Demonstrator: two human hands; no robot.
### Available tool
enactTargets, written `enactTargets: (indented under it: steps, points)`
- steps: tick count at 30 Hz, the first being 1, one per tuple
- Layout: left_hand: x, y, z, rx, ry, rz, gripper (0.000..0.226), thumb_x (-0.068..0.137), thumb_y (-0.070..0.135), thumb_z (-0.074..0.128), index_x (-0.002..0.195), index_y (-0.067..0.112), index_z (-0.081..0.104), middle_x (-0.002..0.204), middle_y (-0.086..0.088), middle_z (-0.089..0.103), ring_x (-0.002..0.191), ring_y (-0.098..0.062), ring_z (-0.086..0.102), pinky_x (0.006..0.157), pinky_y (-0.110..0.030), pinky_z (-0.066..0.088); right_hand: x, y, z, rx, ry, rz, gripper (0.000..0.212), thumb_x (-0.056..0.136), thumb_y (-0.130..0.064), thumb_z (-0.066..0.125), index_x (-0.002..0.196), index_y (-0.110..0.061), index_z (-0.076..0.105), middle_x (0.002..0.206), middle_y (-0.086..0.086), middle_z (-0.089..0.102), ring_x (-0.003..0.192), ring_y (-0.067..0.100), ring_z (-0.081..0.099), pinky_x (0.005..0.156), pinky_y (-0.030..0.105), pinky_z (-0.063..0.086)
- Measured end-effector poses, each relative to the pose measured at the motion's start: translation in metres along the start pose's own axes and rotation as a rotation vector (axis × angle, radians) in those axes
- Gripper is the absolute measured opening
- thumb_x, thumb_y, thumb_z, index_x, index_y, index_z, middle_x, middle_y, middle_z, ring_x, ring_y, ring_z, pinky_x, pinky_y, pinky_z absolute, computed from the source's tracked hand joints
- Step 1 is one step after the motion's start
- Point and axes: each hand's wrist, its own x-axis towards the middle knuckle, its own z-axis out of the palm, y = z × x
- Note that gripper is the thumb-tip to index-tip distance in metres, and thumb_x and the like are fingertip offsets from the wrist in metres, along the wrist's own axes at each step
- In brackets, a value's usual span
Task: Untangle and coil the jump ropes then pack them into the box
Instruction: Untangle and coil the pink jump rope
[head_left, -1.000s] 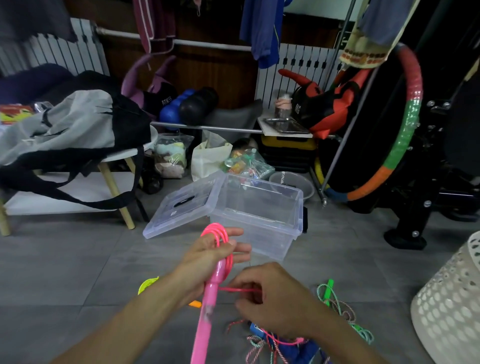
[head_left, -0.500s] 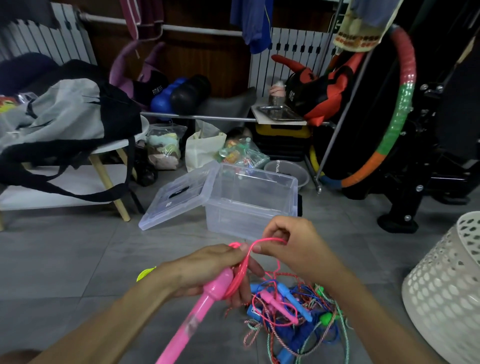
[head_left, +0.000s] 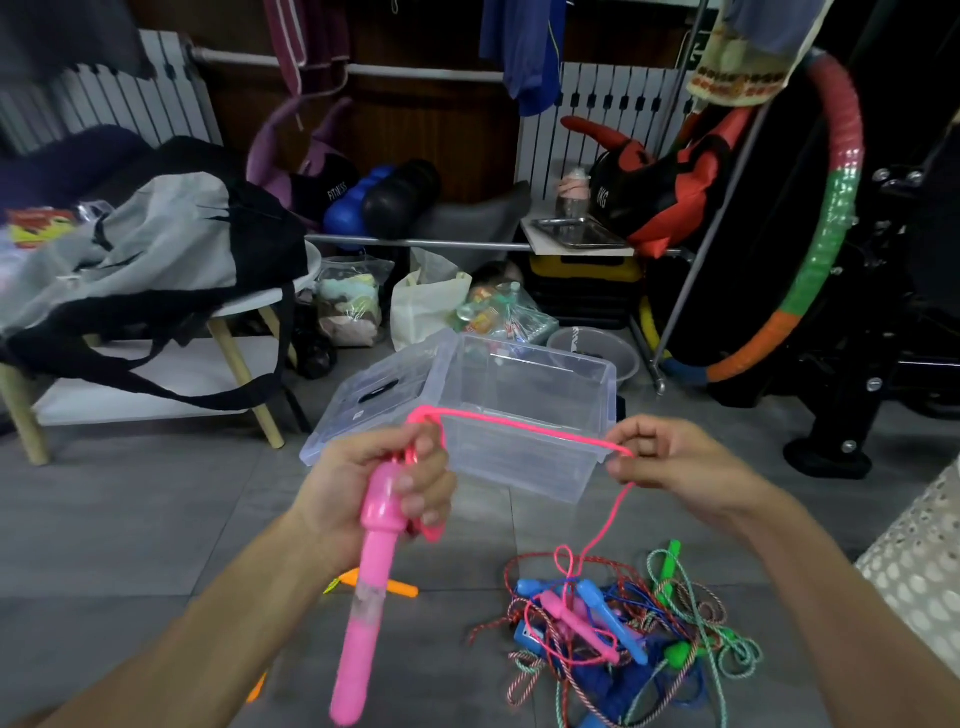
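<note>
On the grey tiled floor (head_left: 130, 530), a clear plastic box (head_left: 524, 415) sits open. In front of it, the left hand (head_left: 374, 483) grips the pink handle (head_left: 371, 587); the right hand (head_left: 670, 457) pinches the pink rope (head_left: 519, 423). Tangled ropes (head_left: 613, 629) lie nearer, right.

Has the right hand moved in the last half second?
Yes. The right hand has swung out rightward, from the clear box's front wall to past its right corner.
</note>
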Motion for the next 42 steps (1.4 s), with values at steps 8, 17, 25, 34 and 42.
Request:
enactTargets:
  steps: [8, 17, 25, 34, 42]
  points:
    - [0.0, -0.004, -0.002, 0.002, 0.165, 0.031, 0.028, 0.076, 0.032, 0.076, 0.069, 0.014, 0.055, 0.05, 0.002, 0.046, 0.044, -0.013, 0.047, 0.049, -0.028, 0.047, 0.005, -0.004, 0.011, -0.171, 0.429, -0.199, 0.02, 0.09, -0.013, 0.062, 0.073, -0.005, 0.066, 0.052, 0.001, 0.048, 0.045, 0.008, 0.036, 0.045, 0.019, 0.031]
    - [0.003, -0.015, 0.02, 0.076, 0.327, 0.081, 0.034, 0.064, 0.034, 0.084, 0.071, 0.011, 0.059, 0.052, -0.001, 0.044, 0.045, -0.015, 0.047, 0.048, -0.026, 0.048, -0.005, 0.006, 0.084, -0.749, 0.061, -0.158, 0.04, 0.095, -0.031, 0.049, 0.06, -0.015, 0.057, 0.057, -0.003, 0.048, 0.057, 0.019, 0.048, 0.061, 0.031, 0.04]
    - [0.019, -0.014, 0.005, 0.168, 0.676, 0.178, 0.026, 0.087, 0.015, 0.052, 0.11, 0.008, 0.045, 0.104, -0.019, 0.07, 0.097, -0.031, 0.069, 0.078, -0.037, 0.056, -0.031, -0.025, 0.099, -0.24, -0.278, -0.238, 0.018, 0.086, -0.023, 0.067, 0.069, -0.018, 0.068, 0.061, 0.002, 0.057, 0.057, 0.01, 0.045, 0.056, 0.027, 0.038]
    - [0.018, -0.037, 0.006, 0.866, 0.453, -0.127, 0.02, 0.097, 0.009, 0.047, 0.089, -0.005, 0.06, 0.097, -0.026, 0.069, 0.084, -0.033, 0.067, 0.078, -0.033, 0.056, -0.036, -0.031, 0.074, -0.108, -0.051, -0.274, 0.029, 0.083, 0.01, 0.055, 0.092, -0.016, 0.063, 0.066, 0.001, 0.056, 0.062, 0.013, 0.047, 0.062, 0.028, 0.039]
    - [0.013, -0.052, 0.019, 0.905, 0.1, -0.35, 0.032, 0.076, 0.039, 0.068, 0.089, 0.011, 0.061, 0.062, -0.012, 0.06, 0.054, -0.021, 0.059, 0.055, -0.026, 0.046, -0.032, -0.028, 0.071, -0.12, 0.025, -0.346, 0.02, 0.079, -0.003, 0.072, 0.089, -0.015, 0.06, 0.071, -0.002, 0.057, 0.065, 0.007, 0.052, 0.065, 0.027, 0.046]
